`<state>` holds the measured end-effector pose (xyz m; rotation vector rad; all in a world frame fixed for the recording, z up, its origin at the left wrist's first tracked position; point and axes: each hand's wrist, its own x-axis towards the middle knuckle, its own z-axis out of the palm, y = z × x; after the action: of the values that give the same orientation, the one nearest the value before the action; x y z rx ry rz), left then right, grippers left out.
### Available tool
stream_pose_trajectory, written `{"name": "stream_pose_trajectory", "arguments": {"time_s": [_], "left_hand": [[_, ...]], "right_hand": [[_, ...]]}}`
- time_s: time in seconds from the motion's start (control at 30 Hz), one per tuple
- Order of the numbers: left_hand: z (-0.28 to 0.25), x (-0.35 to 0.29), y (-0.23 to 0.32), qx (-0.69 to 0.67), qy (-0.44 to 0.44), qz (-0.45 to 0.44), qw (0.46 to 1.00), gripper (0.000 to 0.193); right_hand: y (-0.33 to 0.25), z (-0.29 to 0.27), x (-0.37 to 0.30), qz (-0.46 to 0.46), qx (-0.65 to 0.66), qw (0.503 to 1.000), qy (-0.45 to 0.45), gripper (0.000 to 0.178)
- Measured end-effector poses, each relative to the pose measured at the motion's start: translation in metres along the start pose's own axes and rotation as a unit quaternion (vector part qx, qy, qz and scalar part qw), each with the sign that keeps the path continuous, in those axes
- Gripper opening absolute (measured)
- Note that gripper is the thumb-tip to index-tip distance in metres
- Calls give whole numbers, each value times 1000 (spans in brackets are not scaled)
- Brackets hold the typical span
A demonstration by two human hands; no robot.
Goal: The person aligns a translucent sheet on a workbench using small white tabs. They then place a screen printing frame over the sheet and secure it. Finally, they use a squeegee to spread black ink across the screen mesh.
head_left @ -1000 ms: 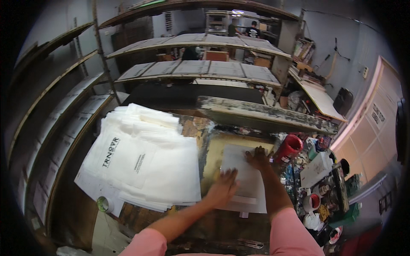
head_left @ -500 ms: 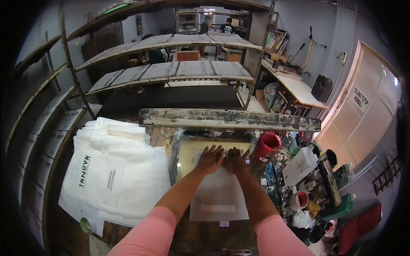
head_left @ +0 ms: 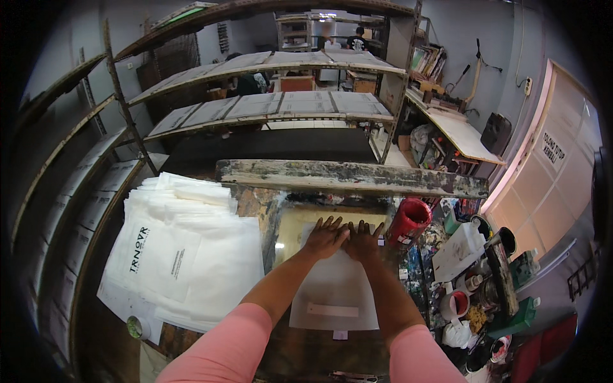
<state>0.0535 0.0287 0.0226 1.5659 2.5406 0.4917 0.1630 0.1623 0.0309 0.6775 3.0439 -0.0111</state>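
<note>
A frosted, translucent plastic bag or sheet point(head_left: 335, 281) lies flat in front of me, with a pale strip across its near end. My left hand point(head_left: 326, 239) presses on its far end, palm down and fingers spread. Beside it, thumbs close together, my right hand point(head_left: 364, 242) is also laid flat with fingers outstretched. Neither hand grips anything. Underneath is a pale yellowish board point(head_left: 288, 233), its left part showing past the sheet. A small light tab point(head_left: 340, 335) sits just below the sheet's near edge.
A pile of white printed bags point(head_left: 223, 258) lies left, near a small green-topped jar point(head_left: 135, 327). A paint-stained beam point(head_left: 351, 177) crosses behind. Right stand a red container point(head_left: 412, 220), white jug point(head_left: 456, 252) and paint tubs. Racks point(head_left: 268, 116) hold sheets; people are beyond.
The whole scene has shifted slightly right in the picture as my view turned. Both hands stay flat on the sheet. A person in the background has changed posture.
</note>
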Motion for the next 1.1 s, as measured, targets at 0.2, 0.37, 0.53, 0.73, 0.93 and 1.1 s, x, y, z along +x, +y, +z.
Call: {"name": "stream_pose_trajectory", "arguments": {"time_s": [0.2,0.37,0.53,0.73,0.93,1.1], "left_hand": [[2,1,-8,21,4,7,1000,78],[-18,-25,-49,72,24,-61,995,86],[-19,-36,-78,105,52,-62,991,93],[-35,-40,-69,59,-5,-103,993,99],[-35,-76,-27,49,106,-102,988,96],[-66,-226,49,-50,83,9,995,81]], "right_hand": [[-1,11,5,0,-9,1000,5,80],[-7,-14,-7,34,26,999,-16,97],[-8,-13,-3,33,6,999,-26,101],[-4,-32,-9,43,68,993,-90,98],[-2,-15,5,48,40,992,-106,85],[35,33,27,17,48,999,-16,73]]}}
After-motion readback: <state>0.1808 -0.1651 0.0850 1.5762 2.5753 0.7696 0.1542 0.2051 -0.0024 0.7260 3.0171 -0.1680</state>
